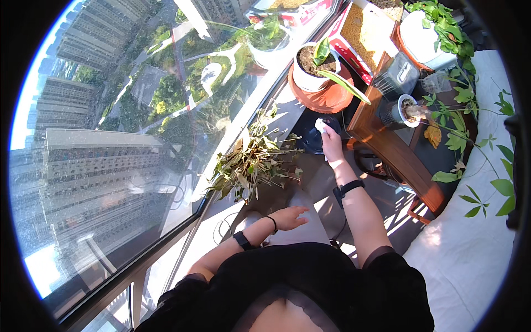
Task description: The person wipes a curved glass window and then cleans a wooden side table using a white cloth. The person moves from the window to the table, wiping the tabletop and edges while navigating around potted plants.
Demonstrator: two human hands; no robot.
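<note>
My right hand (pixel 333 145) grips a crumpled white tissue or cloth (pixel 320 125), reaching out over a dark, shiny rounded object (pixel 310 139) whose kind I cannot make out. In front of my body, my left hand (pixel 290 218) is held with its fingers apart and nothing in them. A heap of wilted, cut plant stems and leaves (pixel 255 159) lies along the window ledge, beyond my left hand. Just past the dark object, a white pot (pixel 308 79) with soil and a few long leaves stands in a terracotta-coloured saucer (pixel 327 101).
A large window (pixel 124 103) borders the left side. To the right is a wooden table (pixel 390 155) bearing a clear plastic container (pixel 398 74) and a potted vine (pixel 404 111). A red-and-white box (pixel 350 54) of yellowish grains stands behind. White fabric (pixel 460 257) covers the right edge.
</note>
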